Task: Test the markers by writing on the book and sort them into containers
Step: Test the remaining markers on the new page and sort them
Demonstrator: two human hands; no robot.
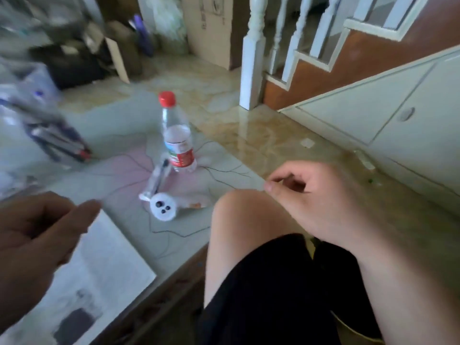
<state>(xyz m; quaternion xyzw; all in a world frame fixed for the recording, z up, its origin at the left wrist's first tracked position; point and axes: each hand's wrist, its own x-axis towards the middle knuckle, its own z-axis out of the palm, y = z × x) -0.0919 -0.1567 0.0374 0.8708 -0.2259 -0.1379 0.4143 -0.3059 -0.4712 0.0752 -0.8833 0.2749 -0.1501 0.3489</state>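
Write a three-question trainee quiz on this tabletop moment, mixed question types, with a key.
1. True or false: the water bottle with the red cap stands upright on the table.
2. Multiple choice: the open book lies (A) under the left hand, at the table's near edge; (B) beside the staircase; (C) on the floor.
3. Fill in: the right hand hovers above the person's bare ____, holding no marker.

Key:
1. True.
2. A.
3. Knee.
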